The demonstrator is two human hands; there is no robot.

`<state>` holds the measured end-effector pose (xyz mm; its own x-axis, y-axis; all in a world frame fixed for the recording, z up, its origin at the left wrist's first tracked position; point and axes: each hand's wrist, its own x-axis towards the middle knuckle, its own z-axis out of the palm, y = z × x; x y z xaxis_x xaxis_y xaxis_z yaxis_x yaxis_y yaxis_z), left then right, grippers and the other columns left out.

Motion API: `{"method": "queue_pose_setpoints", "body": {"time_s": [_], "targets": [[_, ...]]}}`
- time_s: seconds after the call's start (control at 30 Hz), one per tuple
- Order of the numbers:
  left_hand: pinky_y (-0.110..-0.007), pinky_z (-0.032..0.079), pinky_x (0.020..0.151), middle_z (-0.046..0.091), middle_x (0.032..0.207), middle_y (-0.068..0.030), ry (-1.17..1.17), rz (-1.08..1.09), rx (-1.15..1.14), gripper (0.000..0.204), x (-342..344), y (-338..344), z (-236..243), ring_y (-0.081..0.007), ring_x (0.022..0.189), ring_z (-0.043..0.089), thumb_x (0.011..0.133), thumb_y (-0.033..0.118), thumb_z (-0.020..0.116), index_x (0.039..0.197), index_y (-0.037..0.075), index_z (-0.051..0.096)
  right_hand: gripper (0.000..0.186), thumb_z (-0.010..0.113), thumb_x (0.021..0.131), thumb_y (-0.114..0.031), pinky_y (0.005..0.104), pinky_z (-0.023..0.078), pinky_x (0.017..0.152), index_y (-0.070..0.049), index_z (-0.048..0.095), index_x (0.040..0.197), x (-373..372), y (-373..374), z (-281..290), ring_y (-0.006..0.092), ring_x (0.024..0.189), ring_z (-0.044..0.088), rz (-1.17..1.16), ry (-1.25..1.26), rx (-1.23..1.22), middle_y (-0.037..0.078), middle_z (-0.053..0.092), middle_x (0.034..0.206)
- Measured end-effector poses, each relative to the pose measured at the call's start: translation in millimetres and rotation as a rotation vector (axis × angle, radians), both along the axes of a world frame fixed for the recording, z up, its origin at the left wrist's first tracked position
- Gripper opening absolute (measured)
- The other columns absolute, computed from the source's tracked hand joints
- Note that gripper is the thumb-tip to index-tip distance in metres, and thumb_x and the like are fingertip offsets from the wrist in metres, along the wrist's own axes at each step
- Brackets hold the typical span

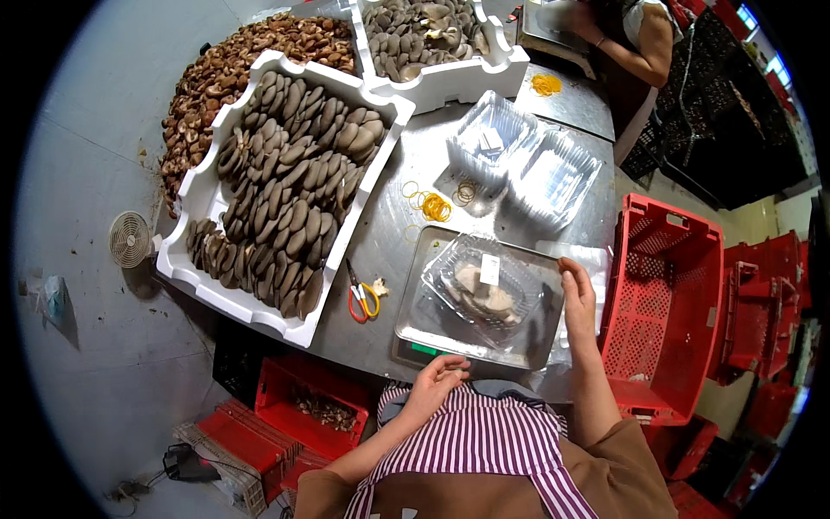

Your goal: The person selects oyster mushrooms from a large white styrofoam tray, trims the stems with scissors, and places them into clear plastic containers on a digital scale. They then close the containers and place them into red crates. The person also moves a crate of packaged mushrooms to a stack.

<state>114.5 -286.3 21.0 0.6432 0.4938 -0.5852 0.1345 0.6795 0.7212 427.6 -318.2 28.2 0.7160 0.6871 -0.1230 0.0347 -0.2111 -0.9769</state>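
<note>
A clear plastic clamshell box (484, 290) with pale oyster mushrooms inside and a white label (489, 269) on top sits on the metal tray (415, 324) of a scale. Beside the tray's right edge is my right hand (579, 303), fingers stretched out and empty. My left hand (437, 386) rests at the tray's front edge, close to a green display (424, 349); its fingers are loosely bent and I see nothing in them. Left of the tray lie scissors (363, 300) with red and yellow handles, next to a small mushroom scrap (380, 286).
A white foam crate (393, 130) of grey oyster mushrooms (285, 190) stands left; another foam crate (450, 85) and brown mushrooms (207, 86) lie behind. Nested clear boxes (553, 177) and yellow rubber bands (435, 207) are on the table. Right is a red crate (661, 298). Another person's arm (635, 56) shows far right.
</note>
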Motion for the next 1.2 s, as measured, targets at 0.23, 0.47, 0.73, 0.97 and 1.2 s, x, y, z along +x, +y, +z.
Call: {"method": "queue_pose_setpoints", "body": {"time_s": [0.23,0.47,0.73,0.97,1.2], "targets": [[-0.028,0.052,0.091,0.065,0.114,-0.0109,-0.058,-0.108,0.103,0.026,-23.8,-9.9,-9.8,-0.0156,0.106,0.063,0.099,0.008,0.054,0.123,-0.001,0.056,0.032,0.05,0.101,-0.015,0.0307,0.041,0.103,0.003,0.056,0.127,-22.1,-47.1,5.2,0.0191,0.117,0.056,-0.082,-0.052,-0.046,0.012,0.062,0.124],[-0.027,0.051,0.089,0.069,0.107,-0.0084,0.016,-0.241,0.244,0.025,-63.6,-19.6,-8.5,-0.0115,0.099,0.064,0.096,0.011,0.06,0.117,-0.002,0.061,0.031,0.05,0.101,-0.014,0.0315,0.042,0.101,0.003,0.057,0.126,-54.4,-91.7,-8.7,0.0199,0.116,0.057,-0.104,-0.108,-0.149,0.013,0.062,0.122],[-0.026,0.05,0.089,0.069,0.107,-0.0088,0.056,-0.247,0.222,0.027,-111.0,-31.6,-12.1,-0.0114,0.098,0.064,0.094,0.013,0.061,0.118,-0.001,0.061,0.031,0.05,0.101,-0.014,0.0322,0.041,0.103,0.003,0.056,0.127,-87.9,-106.8,-10.0,0.02,0.116,0.056,-0.087,-0.168,-0.164,0.012,0.061,0.124],[-0.025,0.05,0.087,0.069,0.107,-0.0084,0.066,-0.299,0.244,0.028,-133.0,-31.7,-15.2,-0.0105,0.097,0.063,0.094,0.013,0.061,0.118,-0.002,0.06,0.031,0.052,0.1,-0.013,0.0315,0.042,0.101,0.004,0.057,0.126,-120.2,-117.7,-11.5,0.019,0.114,0.057,-0.14,-0.129,-0.163,0.012,0.062,0.122],[-0.025,0.051,0.085,0.069,0.107,-0.0072,0.042,-0.347,0.277,0.029,-142.5,-25.1,-26.1,-0.0097,0.094,0.063,0.095,0.014,0.061,0.119,-0.001,0.061,0.03,0.053,0.1,-0.013,0.031,0.044,0.099,0.003,0.057,0.125,-143.9,-128.1,-14.6,0.0194,0.113,0.058,-0.155,-0.161,-0.174,0.011,0.063,0.119]]}}
